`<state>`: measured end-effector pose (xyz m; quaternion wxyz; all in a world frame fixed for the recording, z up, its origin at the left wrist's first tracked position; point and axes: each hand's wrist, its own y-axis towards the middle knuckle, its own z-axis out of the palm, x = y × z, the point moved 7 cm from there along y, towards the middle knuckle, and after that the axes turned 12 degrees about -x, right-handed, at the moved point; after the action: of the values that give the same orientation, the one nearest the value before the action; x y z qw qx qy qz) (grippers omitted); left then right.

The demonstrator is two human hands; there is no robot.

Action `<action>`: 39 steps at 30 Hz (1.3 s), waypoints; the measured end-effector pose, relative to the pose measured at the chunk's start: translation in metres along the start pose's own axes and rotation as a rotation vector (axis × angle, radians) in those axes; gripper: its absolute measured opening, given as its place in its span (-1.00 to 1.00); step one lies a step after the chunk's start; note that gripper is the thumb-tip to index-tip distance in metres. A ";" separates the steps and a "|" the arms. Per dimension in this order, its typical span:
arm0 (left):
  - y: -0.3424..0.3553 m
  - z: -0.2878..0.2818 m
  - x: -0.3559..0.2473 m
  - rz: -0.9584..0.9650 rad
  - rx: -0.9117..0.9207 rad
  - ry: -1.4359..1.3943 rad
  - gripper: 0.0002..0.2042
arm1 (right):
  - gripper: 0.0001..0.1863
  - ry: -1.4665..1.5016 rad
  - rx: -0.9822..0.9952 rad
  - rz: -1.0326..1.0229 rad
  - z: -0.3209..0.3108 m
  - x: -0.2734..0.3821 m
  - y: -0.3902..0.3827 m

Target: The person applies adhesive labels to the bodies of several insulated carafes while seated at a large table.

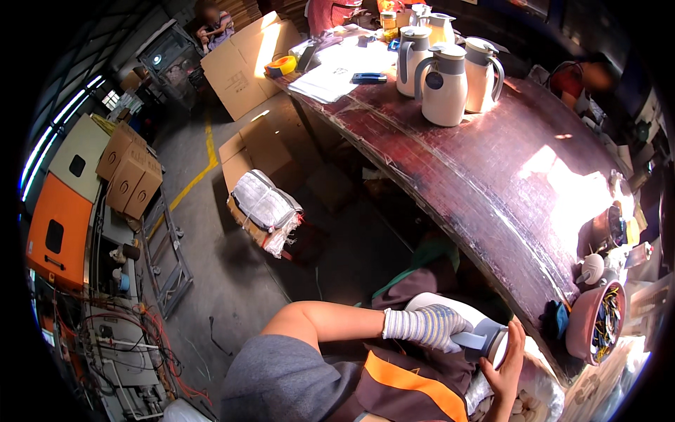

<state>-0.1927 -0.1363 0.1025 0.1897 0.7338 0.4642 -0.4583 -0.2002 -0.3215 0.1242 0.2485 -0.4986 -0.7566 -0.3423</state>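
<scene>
Across my lap lies a white vacuum jug with a grey-blue collar and handle, tilted on its side with its top end toward the right. My left hand, in a striped knit glove, is closed round it near the handle. At the top end, the bare fingers and thumb of my right hand grip the rim from either side. Part of the jug's body is hidden behind the glove. Several similar jugs stand upright on the dark red table, among them a cream one with a grey handle.
The dark red table curves past my right side. A pink basket of small parts sits at its near edge. Papers, a blue cutter and yellow tape lie farther off. A padded stool and cartons stand left.
</scene>
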 end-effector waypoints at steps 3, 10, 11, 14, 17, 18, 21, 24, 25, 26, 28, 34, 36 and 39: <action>0.001 0.001 -0.001 0.005 0.007 -0.002 -0.65 | -0.19 -0.092 -0.126 0.215 0.004 0.003 -0.003; 0.018 -0.022 0.010 0.052 -0.050 0.036 -0.65 | -0.26 -0.110 -0.167 0.045 0.012 0.016 -0.002; 0.026 -0.024 0.018 0.036 -0.052 0.001 -0.64 | -0.23 -0.145 -0.171 -0.068 0.014 0.025 -0.002; 0.048 -0.031 0.026 0.064 -0.081 -0.027 -0.62 | -0.30 -0.191 -0.087 -0.393 0.019 0.061 0.009; 0.070 -0.024 0.027 0.050 -0.069 -0.176 -0.67 | -0.40 -0.151 0.006 -0.606 0.022 0.081 0.015; 0.076 -0.016 0.030 0.053 -0.065 -0.180 -0.67 | -0.42 -0.143 0.053 -0.676 0.025 0.087 0.015; 0.092 0.021 0.039 0.079 0.023 -0.373 -0.75 | -0.45 -0.081 0.117 -0.721 0.026 0.093 0.014; 0.091 0.024 0.040 0.024 -0.042 -0.343 -0.82 | -0.44 -0.049 0.141 -0.729 0.025 0.091 0.010; 0.089 0.019 0.041 -0.009 -0.068 -0.279 -0.82 | -0.44 -0.059 0.090 -0.675 0.023 0.086 0.011; 0.085 0.011 0.042 -0.043 -0.095 -0.216 -0.82 | -0.43 -0.068 0.040 -0.620 0.022 0.081 0.012; 0.072 -0.015 0.044 -0.082 -0.192 -0.046 -0.80 | -0.39 -0.088 -0.046 -0.366 0.021 0.051 0.015; 0.006 0.015 -0.017 0.010 0.017 0.046 -0.60 | -0.41 -0.010 -0.061 0.421 0.020 -0.056 0.024; 0.023 0.005 0.011 0.187 -0.308 0.011 -0.61 | -0.36 -0.004 -0.013 0.381 0.020 -0.041 0.028; 0.045 -0.026 0.042 -0.073 -0.207 -0.155 -0.72 | -0.21 0.021 0.116 0.038 0.017 0.012 0.025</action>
<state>-0.1345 -0.1192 0.0737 0.2827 0.6554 0.5194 -0.4698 -0.1824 -0.2948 0.1281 0.2911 -0.4941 -0.7630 -0.2984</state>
